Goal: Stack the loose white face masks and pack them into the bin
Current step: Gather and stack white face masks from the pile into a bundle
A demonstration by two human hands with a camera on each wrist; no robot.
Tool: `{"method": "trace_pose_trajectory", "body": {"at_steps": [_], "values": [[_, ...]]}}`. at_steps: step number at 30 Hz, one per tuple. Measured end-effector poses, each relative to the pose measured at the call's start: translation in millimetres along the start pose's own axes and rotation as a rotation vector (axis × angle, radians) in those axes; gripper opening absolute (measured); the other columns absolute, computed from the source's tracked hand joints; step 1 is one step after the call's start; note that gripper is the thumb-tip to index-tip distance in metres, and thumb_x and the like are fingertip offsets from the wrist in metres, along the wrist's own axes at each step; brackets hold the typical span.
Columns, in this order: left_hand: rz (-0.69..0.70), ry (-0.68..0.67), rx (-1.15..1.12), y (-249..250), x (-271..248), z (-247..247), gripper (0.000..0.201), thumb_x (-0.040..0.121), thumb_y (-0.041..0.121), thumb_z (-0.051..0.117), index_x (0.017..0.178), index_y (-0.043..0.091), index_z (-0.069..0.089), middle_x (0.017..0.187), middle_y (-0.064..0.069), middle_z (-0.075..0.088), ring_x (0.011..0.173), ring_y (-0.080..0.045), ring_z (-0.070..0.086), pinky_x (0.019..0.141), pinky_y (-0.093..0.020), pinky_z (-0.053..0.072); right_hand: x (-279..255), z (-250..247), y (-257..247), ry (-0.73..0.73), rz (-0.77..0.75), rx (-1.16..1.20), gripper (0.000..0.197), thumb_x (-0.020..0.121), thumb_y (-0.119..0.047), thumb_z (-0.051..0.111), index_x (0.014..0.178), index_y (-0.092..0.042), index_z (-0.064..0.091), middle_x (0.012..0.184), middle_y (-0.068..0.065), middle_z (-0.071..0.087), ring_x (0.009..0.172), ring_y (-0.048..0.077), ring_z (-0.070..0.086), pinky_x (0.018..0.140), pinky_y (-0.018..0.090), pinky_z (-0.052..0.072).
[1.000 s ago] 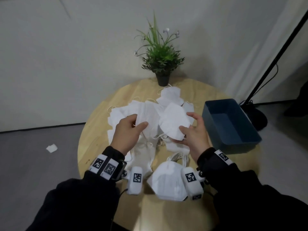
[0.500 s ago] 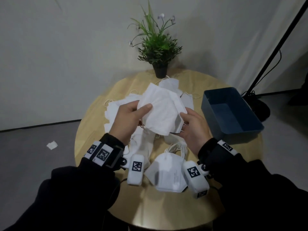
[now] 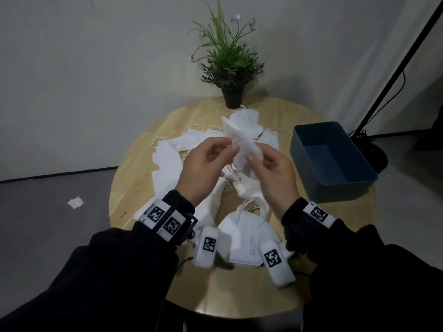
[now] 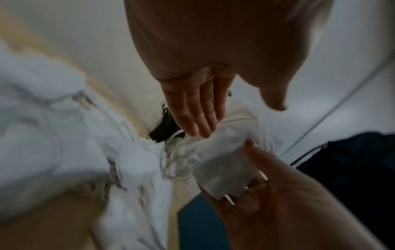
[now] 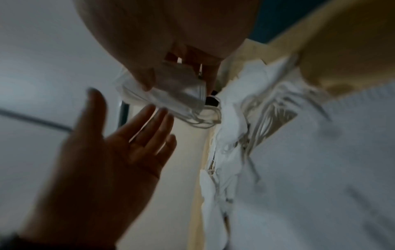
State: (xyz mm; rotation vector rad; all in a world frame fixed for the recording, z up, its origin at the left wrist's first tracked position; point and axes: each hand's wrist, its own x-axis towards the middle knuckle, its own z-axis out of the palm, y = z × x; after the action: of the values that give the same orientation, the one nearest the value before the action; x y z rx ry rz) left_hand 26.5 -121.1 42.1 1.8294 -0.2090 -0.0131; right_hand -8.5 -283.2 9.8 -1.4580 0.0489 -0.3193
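Face masks (image 3: 167, 161) lie heaped across the round table (image 3: 134, 168); the empty blue bin (image 3: 335, 178) sits at its right edge. Right hand (image 3: 273, 173) pinches 1 folded mask (image 3: 239, 137) above the heap; left hand (image 3: 203, 168), fingers straight, touches it.

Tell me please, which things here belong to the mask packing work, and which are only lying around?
Belong to the job:
- held masks, pinched by the right hand; left hand open beside them
- loose masks on the table
- stacked masks near the wrists
- blue bin, with no masks inside

Just lying about:
- potted plant
- white scrap on the floor
- black stand
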Motion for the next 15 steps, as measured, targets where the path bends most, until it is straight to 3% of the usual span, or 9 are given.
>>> {"method": "trace_pose_trajectory", "body": {"at_steps": [2,4,5,6,9,11,13,15], "values": [[-0.055,-0.045,-0.154,4.5,-2.3,1.5,0.046,0.098,0.042,0.068,0.106,-0.003,0.063,0.101,-0.007,0.077,0.096,-0.025,0.077,0.07,-0.039,0.062,-2.3,-0.6,3.3,-0.148,-0.067,-0.147,0.033,0.097,-0.007,0.07,0.127,-0.019,0.074,0.127,-0.006,0.074,0.121,0.006,0.066,0.105,0.03,0.051],[-0.066,-0.011,-0.153,3.3,-1.0,-3.3,0.03,0.103,0.024,0.065,0.104,-0.005,0.061,0.097,-0.017,0.076,0.091,-0.034,0.077,0.066,-0.041,0.061,-2.9,-3.2,5.5,-0.268,-0.109,-0.323,0.041,0.092,-0.016,0.078,0.13,-0.029,0.073,0.142,-0.013,0.065,0.135,0.001,0.054,0.113,0.024,0.042],[-0.071,0.015,-0.126,2.0,0.0,-7.6,0.017,0.103,0.015,0.063,0.111,0.0,0.063,0.098,-0.017,0.076,0.088,-0.035,0.077,0.065,-0.043,0.062,-3.2,-4.3,4.8,-0.304,-0.11,-0.379,0.041,0.089,-0.022,0.082,0.128,-0.033,0.074,0.144,-0.014,0.062,0.137,0.0,0.051,0.114,0.02,0.039],[-0.082,0.038,-0.097,1.4,0.9,-11.9,0.018,0.102,0.007,0.061,0.12,0.006,0.063,0.099,-0.014,0.077,0.087,-0.033,0.077,0.066,-0.046,0.063,-3.8,-4.5,2.9,-0.314,-0.092,-0.392,0.038,0.087,-0.028,0.084,0.124,-0.033,0.075,0.142,-0.016,0.063,0.135,-0.002,0.051,0.113,0.018,0.039],[-0.11,0.013,-0.071,0.7,2.0,-24.6,0.047,0.097,-0.006,0.056,0.135,0.021,0.053,0.099,-0.009,0.078,0.087,-0.027,0.077,0.074,-0.05,0.065,-3.7,-5.0,-0.9,-0.123,-0.028,-0.255,0.039,0.084,-0.028,0.086,0.121,-0.03,0.073,0.125,-0.017,0.069,0.118,-0.001,0.061,0.096,0.018,0.05],[-0.094,-0.056,-0.079,1.9,0.1,-32.2,0.064,0.094,-0.011,0.055,0.141,0.032,0.048,0.1,-0.015,0.074,0.088,-0.028,0.074,0.075,-0.048,0.063,0.7,-9.6,-1.6,0.025,0.024,-0.231,0.055,0.079,-0.029,0.09,0.127,-0.035,0.064,0.129,-0.016,0.063,0.119,0.004,0.058,0.094,0.024,0.051],[-0.074,-0.119,-0.077,4.7,-3.7,-37.0,0.076,0.092,-0.014,0.054,0.142,0.043,0.046,0.098,-0.03,0.063,0.086,-0.03,0.068,0.073,-0.046,0.062,5.5,-15.4,-5.2,0.003,0.149,-0.173,0.075,0.075,-0.03,0.093,0.138,-0.04,0.054,0.139,-0.013,0.055,0.126,0.006,0.053,0.097,0.026,0.048],[-0.083,-0.165,-0.093,6.0,-8.1,-38.5,0.081,0.092,-0.016,0.052,0.144,0.046,0.045,0.093,-0.025,0.062,0.083,-0.026,0.068,0.068,-0.04,0.061,8.2,-18.4,-9.9,-0.155,0.285,-0.029,0.078,0.078,-0.02,0.089,0.145,-0.035,0.051,0.138,-0.008,0.06,0.124,0.008,0.06,0.094,0.026,0.053]]}}
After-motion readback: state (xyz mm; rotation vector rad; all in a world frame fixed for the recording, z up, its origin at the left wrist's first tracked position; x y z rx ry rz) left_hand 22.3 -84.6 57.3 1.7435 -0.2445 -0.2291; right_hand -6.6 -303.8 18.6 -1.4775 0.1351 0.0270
